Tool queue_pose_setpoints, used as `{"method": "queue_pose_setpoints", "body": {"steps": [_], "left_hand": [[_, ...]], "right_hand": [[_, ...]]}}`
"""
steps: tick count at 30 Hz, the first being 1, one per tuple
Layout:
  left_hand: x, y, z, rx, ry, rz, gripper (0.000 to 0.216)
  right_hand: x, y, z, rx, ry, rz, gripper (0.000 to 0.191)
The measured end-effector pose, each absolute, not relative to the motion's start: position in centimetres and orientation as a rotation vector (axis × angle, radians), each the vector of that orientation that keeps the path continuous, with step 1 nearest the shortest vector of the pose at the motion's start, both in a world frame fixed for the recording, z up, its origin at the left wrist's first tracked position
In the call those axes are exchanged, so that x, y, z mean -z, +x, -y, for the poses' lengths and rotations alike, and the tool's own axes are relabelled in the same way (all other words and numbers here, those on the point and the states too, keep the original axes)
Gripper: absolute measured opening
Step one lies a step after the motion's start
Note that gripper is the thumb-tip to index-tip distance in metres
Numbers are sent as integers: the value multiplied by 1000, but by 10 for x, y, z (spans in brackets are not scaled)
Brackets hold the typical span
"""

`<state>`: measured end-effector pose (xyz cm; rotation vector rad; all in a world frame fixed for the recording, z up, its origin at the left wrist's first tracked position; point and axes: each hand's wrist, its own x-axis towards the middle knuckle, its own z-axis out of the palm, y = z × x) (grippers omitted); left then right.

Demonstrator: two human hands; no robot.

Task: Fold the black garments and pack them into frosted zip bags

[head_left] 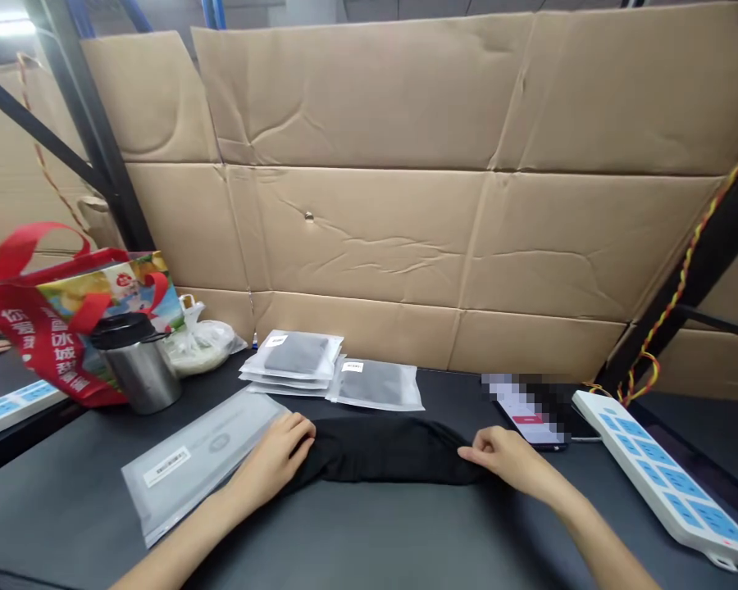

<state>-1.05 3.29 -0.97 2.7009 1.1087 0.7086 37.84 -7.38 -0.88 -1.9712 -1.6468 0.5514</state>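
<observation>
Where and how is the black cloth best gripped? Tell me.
Probably by its two short ends, one from each side: the black cloth lies as a long crosswise strip, with the left hand at one end and the right hand pinching the other.

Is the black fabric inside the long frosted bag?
No, the black fabric lies on the table between the left hand and right hand, outside the long frosted bag.

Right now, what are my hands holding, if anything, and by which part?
A long black cloth, by its ends: left hand at the left end, right hand pinching the right.
</observation>
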Motion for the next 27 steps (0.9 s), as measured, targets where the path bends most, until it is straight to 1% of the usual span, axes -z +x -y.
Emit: {"method": "queue_pose_setpoints", "body": {"steps": [4, 7, 8, 10, 12, 14, 17, 20, 22, 25, 27], "left_hand": [[2, 16, -19, -684, 2750, -983, 16], [1, 30, -11, -627, 2732, -828, 25], [2, 34, -10, -607, 2700, -796, 29], [5, 37, -8, -591, 2644, -761, 32], [8, 39, -8, -602, 2620, -756, 32], [11, 39, -9, -621, 2612, -765, 32], [13, 39, -9, -631, 2624, -772, 33], [16, 39, -8, -651, 2630, -762, 34], [17, 38, -8, -673, 2625, -750, 33], [15, 36, -11, -773, 2601, -800, 33], [12, 32, -15, -886, 2552, -891, 31]], "right_hand": [[4, 404, 84, -612, -1906, 1532, 36], [-9, 419, 91, -551, -1949, 1312, 36], [-15, 419, 93, -452, -2002, 1255, 36], [-28, 408, 96, -150, -2099, 1181, 34], [-39, 381, 96, 142, -2089, 1199, 29], [-42, 343, 92, 283, -1978, 1404, 24], [-27, 288, 82, 403, -1845, 1767, 19], [-5, 256, 75, 371, -1785, 2011, 20], [3, 254, 75, 237, -1719, 2066, 24], [1, 274, 78, 2, -1612, 1917, 29], [-1, 294, 77, -34, -1674, 1731, 23]]}}
